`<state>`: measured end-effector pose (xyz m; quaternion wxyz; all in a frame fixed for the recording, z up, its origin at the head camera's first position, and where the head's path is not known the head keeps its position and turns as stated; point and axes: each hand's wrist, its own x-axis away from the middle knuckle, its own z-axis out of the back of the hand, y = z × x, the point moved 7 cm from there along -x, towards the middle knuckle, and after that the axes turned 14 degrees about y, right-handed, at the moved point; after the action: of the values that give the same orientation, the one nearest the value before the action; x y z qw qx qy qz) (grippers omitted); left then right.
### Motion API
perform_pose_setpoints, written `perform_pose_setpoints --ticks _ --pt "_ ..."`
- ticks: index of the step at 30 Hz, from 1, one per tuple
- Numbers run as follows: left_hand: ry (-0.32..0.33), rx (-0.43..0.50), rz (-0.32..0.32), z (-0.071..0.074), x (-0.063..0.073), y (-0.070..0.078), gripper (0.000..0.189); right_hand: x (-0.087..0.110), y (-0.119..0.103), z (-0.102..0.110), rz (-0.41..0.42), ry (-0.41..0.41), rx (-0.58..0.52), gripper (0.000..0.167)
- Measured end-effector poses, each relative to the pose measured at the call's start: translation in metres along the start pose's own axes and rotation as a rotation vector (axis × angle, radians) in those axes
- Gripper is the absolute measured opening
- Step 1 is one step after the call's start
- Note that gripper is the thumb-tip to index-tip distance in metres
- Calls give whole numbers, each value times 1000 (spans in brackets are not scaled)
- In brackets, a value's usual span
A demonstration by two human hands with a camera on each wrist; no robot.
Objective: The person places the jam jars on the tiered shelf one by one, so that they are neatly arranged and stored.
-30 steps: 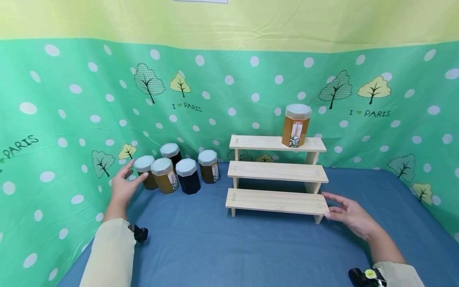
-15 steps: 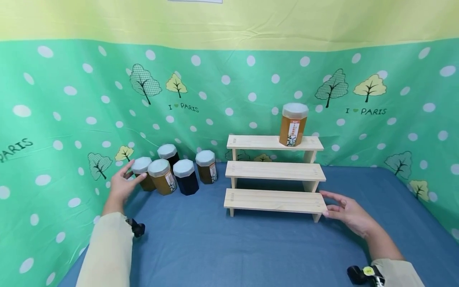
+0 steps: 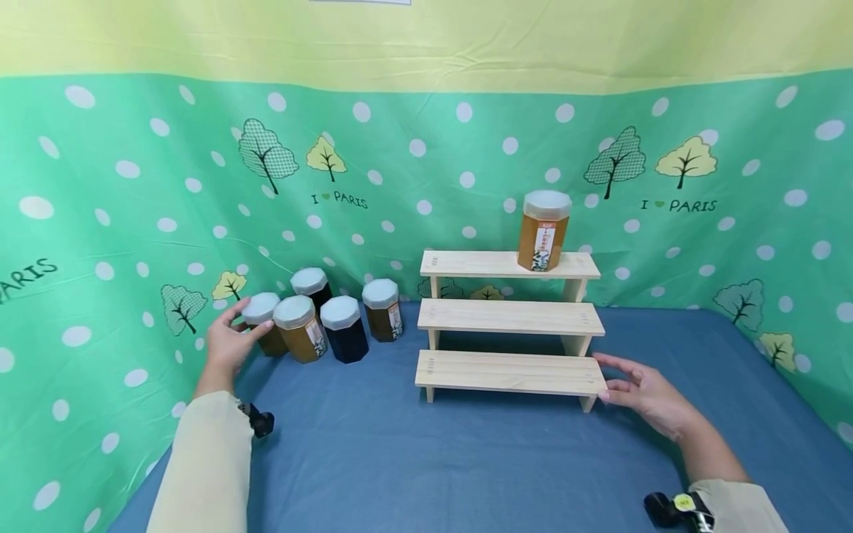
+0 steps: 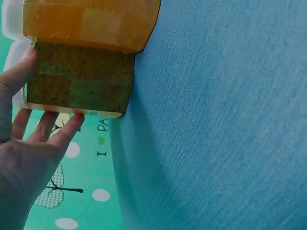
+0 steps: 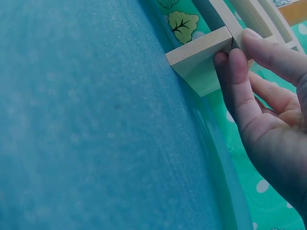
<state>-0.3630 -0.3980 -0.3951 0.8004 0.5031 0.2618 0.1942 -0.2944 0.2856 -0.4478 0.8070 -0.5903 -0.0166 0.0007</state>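
At the left of the head view, my left hand (image 3: 226, 346) grips the leftmost jar (image 3: 269, 342), which has a white lid and dark brownish-green contents. In the left wrist view the thumb lies at the lid edge of this jar (image 4: 81, 79), and the fingertips touch its opposite side. An amber jar (image 4: 86, 24) stands right beside it. My right hand (image 3: 653, 400) pinches the right end of the lowest step of a three-step wooden stand (image 3: 509, 372). The right wrist view shows the thumb and fingertips of that hand (image 5: 268, 115) at the board's corner.
One amber jar (image 3: 543, 240) with a label stands on the top step. Near the left hand are another amber jar (image 3: 303, 337), a very dark jar (image 3: 346, 340) and a brown jar (image 3: 385, 318). Blue cloth (image 3: 426, 466) covers the table; a green dotted curtain (image 3: 373, 148) hangs behind.
The head view has shifted a little, so the scene appears slightly farther left. Both hands keep their holds, and the jars and stand stay in place.
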Motion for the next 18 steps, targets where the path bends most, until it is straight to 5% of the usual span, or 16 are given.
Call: perform_pose_setpoints --ticks 9,18 --pt "80 -38 -9 16 8 -2 77 -1 -2 0 5 -1 6 81" --pt "38 -71 -8 29 22 -7 89 1 1 1 -19 6 18 83"
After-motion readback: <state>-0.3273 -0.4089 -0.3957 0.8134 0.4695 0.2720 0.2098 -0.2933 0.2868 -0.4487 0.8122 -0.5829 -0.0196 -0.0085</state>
